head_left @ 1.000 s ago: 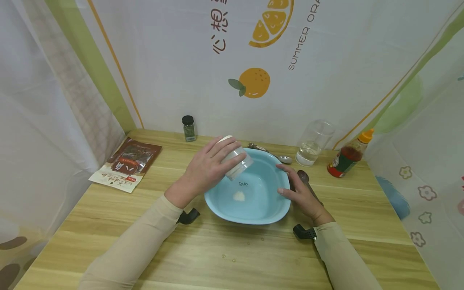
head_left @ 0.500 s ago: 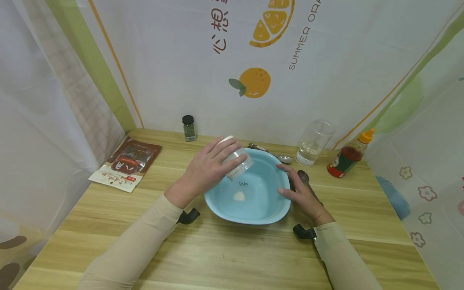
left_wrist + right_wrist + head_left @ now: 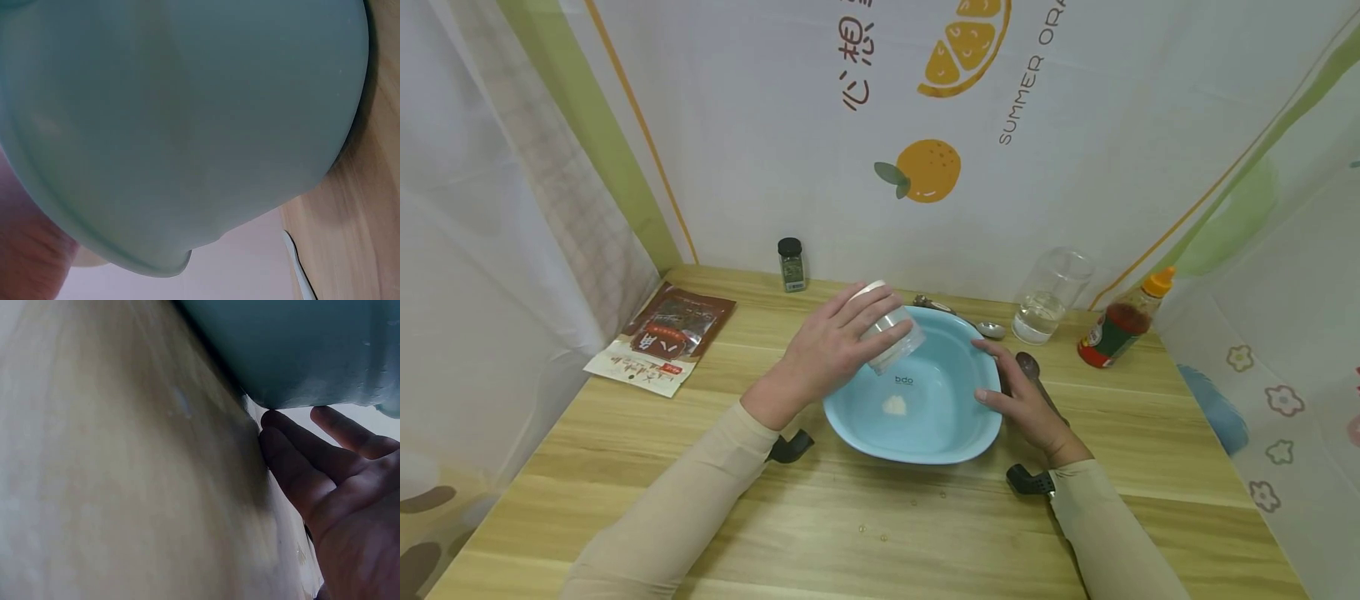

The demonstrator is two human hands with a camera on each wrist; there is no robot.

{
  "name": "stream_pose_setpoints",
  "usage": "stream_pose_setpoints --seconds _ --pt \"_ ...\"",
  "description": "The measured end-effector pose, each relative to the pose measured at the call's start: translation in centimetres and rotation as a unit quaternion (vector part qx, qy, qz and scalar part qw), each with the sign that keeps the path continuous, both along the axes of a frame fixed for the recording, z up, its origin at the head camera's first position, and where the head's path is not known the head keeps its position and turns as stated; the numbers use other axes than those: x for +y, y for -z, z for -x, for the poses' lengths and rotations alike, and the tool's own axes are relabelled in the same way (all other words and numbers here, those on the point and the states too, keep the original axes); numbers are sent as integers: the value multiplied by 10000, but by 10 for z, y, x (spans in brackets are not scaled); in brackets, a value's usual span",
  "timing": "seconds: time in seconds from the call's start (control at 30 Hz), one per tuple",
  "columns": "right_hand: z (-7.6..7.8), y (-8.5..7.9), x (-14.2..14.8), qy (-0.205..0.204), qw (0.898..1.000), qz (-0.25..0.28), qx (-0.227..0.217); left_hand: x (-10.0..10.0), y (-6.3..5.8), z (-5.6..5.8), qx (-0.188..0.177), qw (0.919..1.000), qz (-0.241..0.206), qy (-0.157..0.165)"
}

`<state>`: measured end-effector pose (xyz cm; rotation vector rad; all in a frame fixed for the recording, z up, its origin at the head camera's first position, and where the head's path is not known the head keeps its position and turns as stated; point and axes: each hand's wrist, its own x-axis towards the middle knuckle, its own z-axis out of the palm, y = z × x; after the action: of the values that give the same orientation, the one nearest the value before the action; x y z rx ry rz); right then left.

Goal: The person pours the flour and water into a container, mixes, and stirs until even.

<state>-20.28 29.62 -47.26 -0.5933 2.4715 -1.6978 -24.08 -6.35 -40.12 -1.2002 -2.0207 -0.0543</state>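
My left hand (image 3: pixel 823 346) grips a clear jar (image 3: pixel 891 346) with a white upper end. It tilts the jar over the light blue basin (image 3: pixel 951 387), its clear end toward the inside. A small heap of white powder (image 3: pixel 894 405) lies on the basin's bottom. At the right rim, my right hand (image 3: pixel 1028 408) holds the basin, thumb and one finger over the edge. In the right wrist view, other fingers (image 3: pixel 294 462) are against the basin's outer wall (image 3: pixel 300 356). The left wrist view shows mostly the basin's outer wall (image 3: pixel 187 125).
A brown seasoning packet (image 3: pixel 666 337) lies at left. Behind stand a black-capped spice jar (image 3: pixel 792 267), a glass of pale liquid (image 3: pixel 1041 312) and a red sauce bottle (image 3: pixel 1122 325). A metal spoon (image 3: pixel 990 330) and a dark-headed utensil (image 3: pixel 1027 365) lie by the basin.
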Motion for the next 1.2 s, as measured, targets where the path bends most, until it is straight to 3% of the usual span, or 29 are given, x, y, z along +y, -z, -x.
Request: stream_pose_setpoints --seconds 1.2 --pt "1 0 0 27 9999 -43 -87 -2 1 -1 -50 9999 149 -16"
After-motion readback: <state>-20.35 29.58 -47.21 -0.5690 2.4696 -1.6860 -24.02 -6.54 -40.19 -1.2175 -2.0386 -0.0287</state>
